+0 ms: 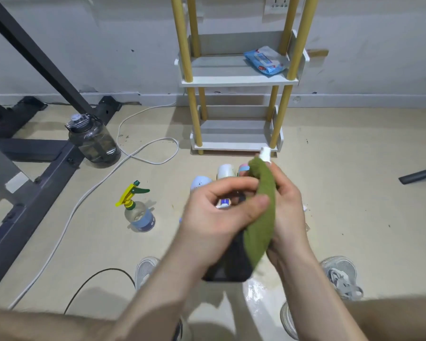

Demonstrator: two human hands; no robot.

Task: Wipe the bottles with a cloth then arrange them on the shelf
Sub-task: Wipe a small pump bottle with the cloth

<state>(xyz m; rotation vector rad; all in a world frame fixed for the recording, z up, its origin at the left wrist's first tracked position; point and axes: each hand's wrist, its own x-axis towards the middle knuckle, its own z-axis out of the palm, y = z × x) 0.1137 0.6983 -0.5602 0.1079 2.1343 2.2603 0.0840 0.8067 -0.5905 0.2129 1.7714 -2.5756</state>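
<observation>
- A big dark jug (pixel 94 139) stands on the floor (pixel 354 193) at the left, lid on. I cannot tell what is inside.
- A clear spray bottle (pixel 139 212) with a yellow and green top stands near it, lower in the frame.
- Some small bottles (pixel 226 171) stand close together on the floor, just behind the hands.
- The left hand (pixel 221 212), in the middle, has curled fingers and pinches the green cloth (pixel 262 212).
- The cloth is wrapped round a bottle (pixel 265 153). Its white top pokes out above.
- The right hand (pixel 288 212) curls round the wrapped bottle from the other side.
- The shelf (pixel 236 77) stands at the top, by the wall. A blue pack (pixel 266 60) lies on its higher board.
</observation>
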